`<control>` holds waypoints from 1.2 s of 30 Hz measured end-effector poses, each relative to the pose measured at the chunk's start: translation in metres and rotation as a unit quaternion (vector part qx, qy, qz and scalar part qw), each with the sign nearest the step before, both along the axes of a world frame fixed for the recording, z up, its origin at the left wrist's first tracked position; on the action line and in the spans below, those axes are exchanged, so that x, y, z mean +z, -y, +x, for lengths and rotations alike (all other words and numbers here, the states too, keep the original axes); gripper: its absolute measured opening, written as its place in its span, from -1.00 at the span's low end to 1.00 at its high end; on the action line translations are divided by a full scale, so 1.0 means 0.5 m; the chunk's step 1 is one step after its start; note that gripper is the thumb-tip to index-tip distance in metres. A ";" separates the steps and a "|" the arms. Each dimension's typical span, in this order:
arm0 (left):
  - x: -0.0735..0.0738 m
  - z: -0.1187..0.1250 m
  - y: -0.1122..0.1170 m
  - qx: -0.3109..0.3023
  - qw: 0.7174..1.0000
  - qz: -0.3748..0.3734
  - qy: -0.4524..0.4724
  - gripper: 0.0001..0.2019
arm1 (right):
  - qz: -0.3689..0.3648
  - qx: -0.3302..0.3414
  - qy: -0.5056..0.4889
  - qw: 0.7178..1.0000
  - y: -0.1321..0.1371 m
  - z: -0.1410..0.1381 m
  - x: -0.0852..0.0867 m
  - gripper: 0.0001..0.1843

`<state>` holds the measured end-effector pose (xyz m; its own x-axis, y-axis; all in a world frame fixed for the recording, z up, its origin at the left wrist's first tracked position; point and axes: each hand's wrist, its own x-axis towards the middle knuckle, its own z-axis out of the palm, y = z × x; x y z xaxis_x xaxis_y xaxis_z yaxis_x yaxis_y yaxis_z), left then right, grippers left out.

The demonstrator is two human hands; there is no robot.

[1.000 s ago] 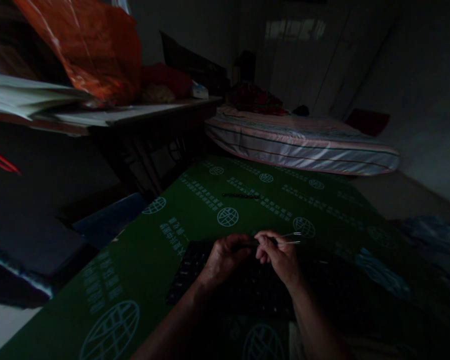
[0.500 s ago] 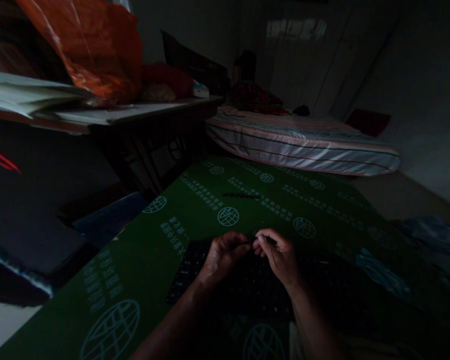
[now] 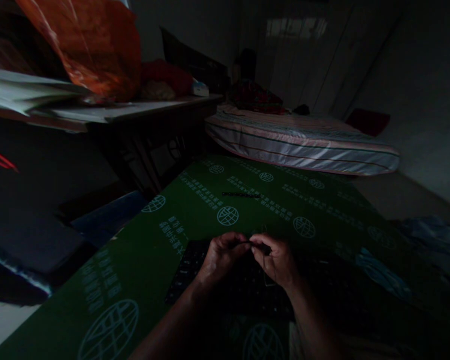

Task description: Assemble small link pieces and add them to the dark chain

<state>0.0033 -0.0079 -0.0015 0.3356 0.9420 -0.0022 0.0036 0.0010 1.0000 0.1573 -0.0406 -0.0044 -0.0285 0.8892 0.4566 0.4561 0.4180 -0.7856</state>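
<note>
My left hand [image 3: 225, 254] is closed in a pinch above a black keyboard [image 3: 183, 270]. My right hand [image 3: 276, 257] is pinched too, its fingertips meeting those of the left. Between them is a small dark piece [image 3: 249, 243], too dim to name. A thin pale line, like a thread or wire [image 3: 264, 270], runs across my right hand and hangs below it in a bend. Beyond the hands a short dark knobbly strip [image 3: 241, 195] lies on the green printed table cover [image 3: 195, 210].
A blue striped cloth [image 3: 382, 275] lies to the right. At the left a higher table [image 3: 161, 106] carries papers and an orange plastic bag [image 3: 97, 50]. A striped mattress [image 3: 300, 140] stands past the far edge. A blue bin [image 3: 108, 217] is below on the left.
My right hand has dropped slightly and turned, and its fingertips now meet the left ones. The thin pale line has come into sight across it. My left hand has hardly moved.
</note>
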 end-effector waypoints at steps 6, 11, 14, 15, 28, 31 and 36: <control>-0.003 -0.002 -0.001 -0.004 0.999 -0.007 0.037 -0.86 | 0.004 0.012 0.023 1.000 0.000 0.002 -0.006 -0.77; -0.006 -0.004 -0.002 -0.006 0.999 -0.009 0.033 -0.86 | -0.006 0.017 0.012 1.000 0.000 0.003 -0.011 -0.80; -0.003 -0.003 -0.001 -0.004 1.000 -0.009 0.022 -0.86 | -0.019 0.026 0.019 0.999 -0.001 0.003 -0.012 -0.81; -0.002 -0.003 -0.001 -0.005 1.000 -0.010 0.022 -0.86 | -0.021 0.030 0.022 0.999 -0.001 0.004 -0.013 -0.81; 0.002 -0.005 0.000 -0.016 1.000 -0.004 0.020 -0.84 | -0.059 0.046 0.058 0.996 0.004 0.004 -0.003 -0.80; 0.003 -0.006 -0.001 -0.011 1.000 -0.014 0.012 -0.79 | -0.070 0.047 0.075 0.994 0.004 0.004 0.004 -0.81; 0.000 -0.008 -0.003 -0.018 1.000 -0.024 0.008 -0.74 | -0.088 0.046 0.102 0.990 0.003 0.000 0.012 -0.86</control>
<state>-0.0008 -0.0063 -0.0018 0.3703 0.9280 -0.0410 -0.0106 0.0484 0.9988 0.1571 -0.0419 0.0016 -0.1887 0.9437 0.2718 0.5794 0.3304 -0.7451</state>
